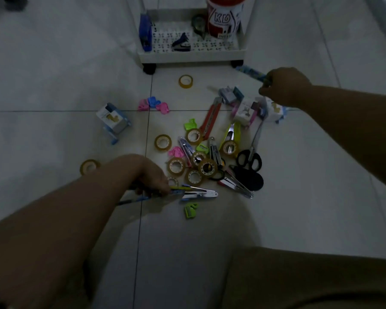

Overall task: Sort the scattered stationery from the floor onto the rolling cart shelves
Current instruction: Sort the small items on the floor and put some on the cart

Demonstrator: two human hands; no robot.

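Many stationery items are strewn over the tiled floor (54,90): tape rolls (176,165), black-handled scissors (250,160), an orange utility knife (211,118) and green sharpeners (190,210). A utility knife with a blue and yellow handle (194,192) is gripped by the left hand (151,177), low over the floor at the near edge of the pile. A blue patterned object (251,72) is pinched by the right hand (285,85) near the cart's wheel. A blue stapler (145,35), a staple remover (181,43) and a red canister (224,16) are held on the white rolling cart (192,55).
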